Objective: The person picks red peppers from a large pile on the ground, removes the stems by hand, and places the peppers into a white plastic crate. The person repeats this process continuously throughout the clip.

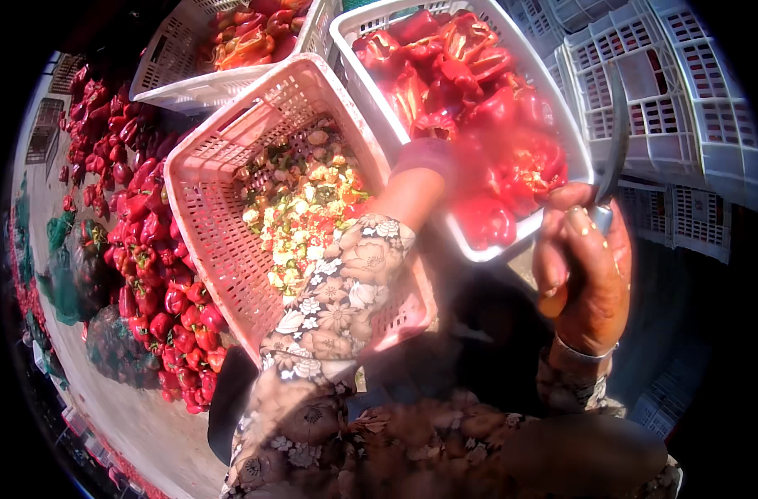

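Note:
My left hand (429,158) reaches over the pink crate (206,187) into a white tub (345,48) of cut red peppers (469,76). Glare and blur hide its fingers, so I cannot tell whether they grip a pepper. To the right of the tub, my right hand (591,266) is closed around the handle of a curved knife (618,137), its blade pointing up. Small pale bits stick to those fingers. Inside the pink crate lie pale, seedy pepper cores (300,220) with green stem parts.
Whole red peppers (150,258) are heaped on the ground at left, beside green mesh sacks (71,270). A whitish crate (167,71) at the upper left holds more cut peppers. White slatted crates (632,87) are stacked at the right.

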Action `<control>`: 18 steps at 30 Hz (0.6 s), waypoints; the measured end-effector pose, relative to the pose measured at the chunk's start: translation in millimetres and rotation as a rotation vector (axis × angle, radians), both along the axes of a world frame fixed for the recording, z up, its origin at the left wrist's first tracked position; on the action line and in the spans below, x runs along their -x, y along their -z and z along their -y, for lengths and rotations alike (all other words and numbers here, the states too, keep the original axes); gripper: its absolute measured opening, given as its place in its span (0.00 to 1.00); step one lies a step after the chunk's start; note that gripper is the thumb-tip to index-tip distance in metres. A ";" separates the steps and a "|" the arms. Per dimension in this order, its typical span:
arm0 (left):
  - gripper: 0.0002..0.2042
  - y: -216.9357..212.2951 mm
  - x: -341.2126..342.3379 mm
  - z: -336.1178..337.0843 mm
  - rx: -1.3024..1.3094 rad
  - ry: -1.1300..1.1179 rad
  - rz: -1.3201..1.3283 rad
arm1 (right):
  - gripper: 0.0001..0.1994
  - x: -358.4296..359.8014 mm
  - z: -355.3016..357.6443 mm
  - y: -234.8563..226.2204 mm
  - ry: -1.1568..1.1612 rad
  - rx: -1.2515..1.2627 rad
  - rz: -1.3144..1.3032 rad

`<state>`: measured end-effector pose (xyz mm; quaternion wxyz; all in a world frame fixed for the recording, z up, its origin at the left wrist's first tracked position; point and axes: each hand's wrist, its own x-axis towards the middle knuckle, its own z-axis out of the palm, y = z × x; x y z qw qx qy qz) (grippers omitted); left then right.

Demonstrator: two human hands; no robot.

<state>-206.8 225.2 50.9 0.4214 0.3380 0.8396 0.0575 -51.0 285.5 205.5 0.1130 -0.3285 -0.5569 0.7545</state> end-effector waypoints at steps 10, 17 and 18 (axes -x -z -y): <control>0.18 -28.5 -91.2 193.1 -1.009 -0.757 -0.580 | 0.14 -8.6 19.7 24.8 -0.089 -0.143 0.011; 0.12 111.1 -92.9 485.0 -1.127 -2.097 -0.578 | 0.13 6.3 64.2 44.2 -0.176 -0.161 0.156; 0.13 143.3 -104.4 527.7 -1.169 -2.266 -0.414 | 0.13 6.9 74.0 46.1 -0.233 -0.170 0.146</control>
